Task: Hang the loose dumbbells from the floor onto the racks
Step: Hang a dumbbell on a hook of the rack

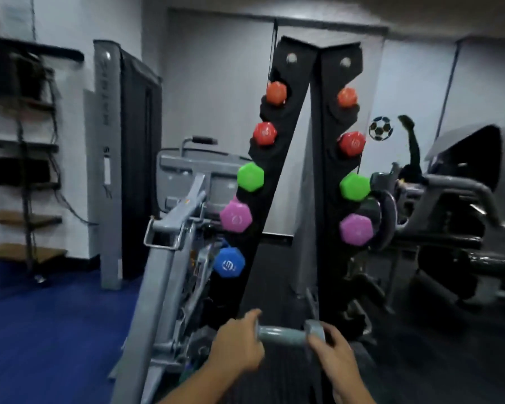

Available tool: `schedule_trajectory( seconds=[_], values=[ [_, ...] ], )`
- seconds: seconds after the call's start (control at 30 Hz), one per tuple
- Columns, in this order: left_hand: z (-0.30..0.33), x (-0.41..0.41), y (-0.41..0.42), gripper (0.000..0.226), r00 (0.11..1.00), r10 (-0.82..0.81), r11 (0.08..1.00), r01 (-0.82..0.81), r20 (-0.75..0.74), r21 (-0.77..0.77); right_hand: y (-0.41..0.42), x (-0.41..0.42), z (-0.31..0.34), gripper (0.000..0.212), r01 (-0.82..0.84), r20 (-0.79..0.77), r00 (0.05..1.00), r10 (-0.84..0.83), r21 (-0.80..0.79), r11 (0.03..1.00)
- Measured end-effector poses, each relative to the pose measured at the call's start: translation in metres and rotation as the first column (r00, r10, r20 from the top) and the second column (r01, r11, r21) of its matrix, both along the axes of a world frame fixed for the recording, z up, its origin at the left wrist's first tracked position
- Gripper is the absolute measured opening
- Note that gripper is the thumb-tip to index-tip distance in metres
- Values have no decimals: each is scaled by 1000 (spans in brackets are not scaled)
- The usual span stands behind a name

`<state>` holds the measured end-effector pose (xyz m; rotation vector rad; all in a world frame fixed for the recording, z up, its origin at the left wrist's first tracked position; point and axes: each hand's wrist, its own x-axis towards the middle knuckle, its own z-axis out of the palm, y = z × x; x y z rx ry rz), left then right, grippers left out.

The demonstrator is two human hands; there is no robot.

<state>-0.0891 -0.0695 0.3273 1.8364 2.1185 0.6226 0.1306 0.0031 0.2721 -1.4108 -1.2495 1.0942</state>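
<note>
A grey dumbbell (286, 333) lies level between my two hands, low in front of the black A-shaped rack (321, 176). My left hand (236, 342) grips its left end and my right hand (333, 351) grips its right end. On the rack hang an orange dumbbell (276, 93), a red dumbbell (264, 133), a green dumbbell (250, 177) and a pink dumbbell (235, 219), each with its other head on the right upright. A blue dumbbell (229, 262) shows only on the left upright. The rack's lowest slots are dark and hard to see.
A grey exercise machine (169, 258) stands close on the left of the rack. Another dark machine (449, 228) fills the right side. A shelf unit (27, 158) stands at the far left wall. Blue floor mat (50, 330) covers the lower left.
</note>
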Motion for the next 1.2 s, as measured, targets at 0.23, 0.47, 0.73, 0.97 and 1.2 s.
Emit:
schedule_trajectory(
  seconds=[0.23, 0.47, 0.73, 0.97, 1.2],
  values=[
    [83, -8, -19, 72, 999, 38, 958, -36, -2, 285, -28, -8, 106, 38, -56, -55, 996, 74, 277, 959],
    [137, -33, -29, 49, 975, 92, 821, -189, 201, 538, -58, -12, 172, 54, -335, -348, 832, 432, 305, 892],
    [113, -94, -26, 42, 903, 33, 780, -291, 428, 554, -93, -74, 135, 74, -606, -165, 692, 703, 395, 690],
    [81, -129, -7, 46, 872, 62, 732, -370, 485, 571, -78, -123, 108, 69, -616, 60, 746, 663, 440, 653],
    [21, -153, 22, 37, 803, 145, 759, -465, 578, 455, -64, -155, 67, 65, -551, 313, 832, 458, 368, 749]
  ],
)
